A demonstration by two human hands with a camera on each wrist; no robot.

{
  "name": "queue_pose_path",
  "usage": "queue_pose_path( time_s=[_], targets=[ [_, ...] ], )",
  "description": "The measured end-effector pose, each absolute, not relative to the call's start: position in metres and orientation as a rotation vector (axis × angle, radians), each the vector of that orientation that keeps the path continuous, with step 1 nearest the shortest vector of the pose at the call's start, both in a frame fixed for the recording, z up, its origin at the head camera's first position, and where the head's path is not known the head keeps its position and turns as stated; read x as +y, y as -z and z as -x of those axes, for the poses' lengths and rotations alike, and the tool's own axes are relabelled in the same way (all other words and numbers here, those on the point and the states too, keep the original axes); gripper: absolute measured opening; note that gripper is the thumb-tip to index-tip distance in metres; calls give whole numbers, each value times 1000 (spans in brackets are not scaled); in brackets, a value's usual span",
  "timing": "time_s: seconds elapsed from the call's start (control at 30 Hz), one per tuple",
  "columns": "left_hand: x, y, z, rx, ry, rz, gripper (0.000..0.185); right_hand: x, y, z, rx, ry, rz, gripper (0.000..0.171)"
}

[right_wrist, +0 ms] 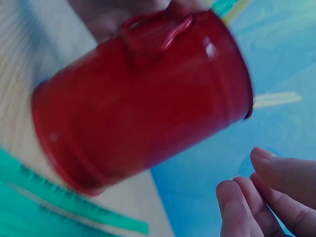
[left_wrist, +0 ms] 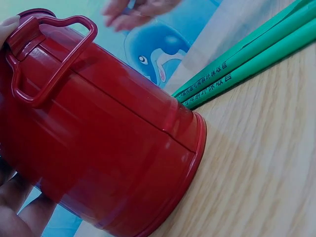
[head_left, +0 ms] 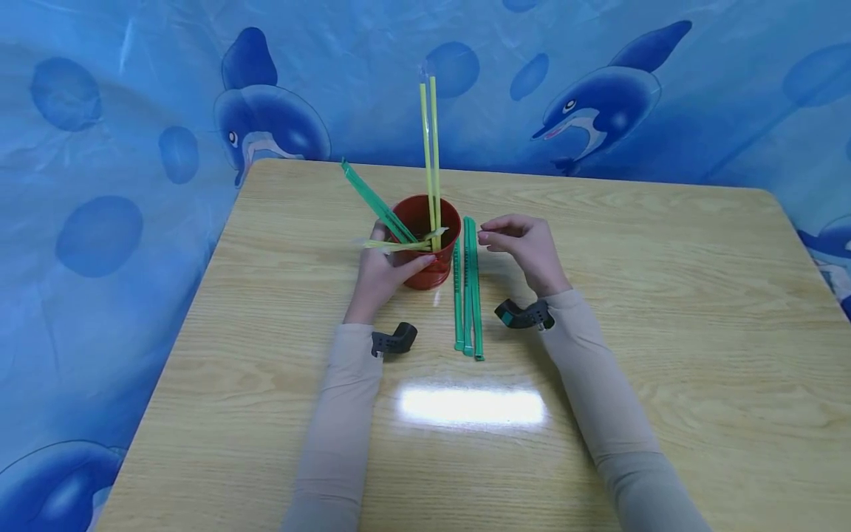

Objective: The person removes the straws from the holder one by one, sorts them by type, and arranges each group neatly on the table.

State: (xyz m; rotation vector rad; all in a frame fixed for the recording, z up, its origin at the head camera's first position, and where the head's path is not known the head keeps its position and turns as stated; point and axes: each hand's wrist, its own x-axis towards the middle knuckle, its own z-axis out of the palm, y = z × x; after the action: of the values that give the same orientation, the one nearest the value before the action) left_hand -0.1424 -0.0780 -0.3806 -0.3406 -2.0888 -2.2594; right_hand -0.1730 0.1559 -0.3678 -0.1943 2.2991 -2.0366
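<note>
Partway: red bucket [head_left: 425, 247] on the bench [head_left: 665, 295] already carries yellow and green sticks, left hand [head_left: 382, 273] wrapped round it; three green sticks [head_left: 467, 288] remain beside, right hand [head_left: 525, 247] apparently empty, fingers loose.

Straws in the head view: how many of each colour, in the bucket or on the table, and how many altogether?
Green straws: 5, with 3 flat on the table right of the red bucket and 2 leaning out of it.
Yellow straws: 3, with 2 upright in the bucket and 1 lying across its rim.
Total: 8 straws.
</note>
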Motion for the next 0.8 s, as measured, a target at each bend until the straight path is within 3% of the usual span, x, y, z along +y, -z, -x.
queue_pose_path(
  time_s=[0.17,0.4,0.8],
  targets=[
    [-78,393,148,-2084,2226,356,73,149,350,170,2290,2053,253,20],
    [-78,391,147,-2076,2275,347,74,139,333,171,2287,2059,313,22],
    [-78,363,133,-2168,2207,334,70,116,316,178,2243,2059,427,21]
  ],
)
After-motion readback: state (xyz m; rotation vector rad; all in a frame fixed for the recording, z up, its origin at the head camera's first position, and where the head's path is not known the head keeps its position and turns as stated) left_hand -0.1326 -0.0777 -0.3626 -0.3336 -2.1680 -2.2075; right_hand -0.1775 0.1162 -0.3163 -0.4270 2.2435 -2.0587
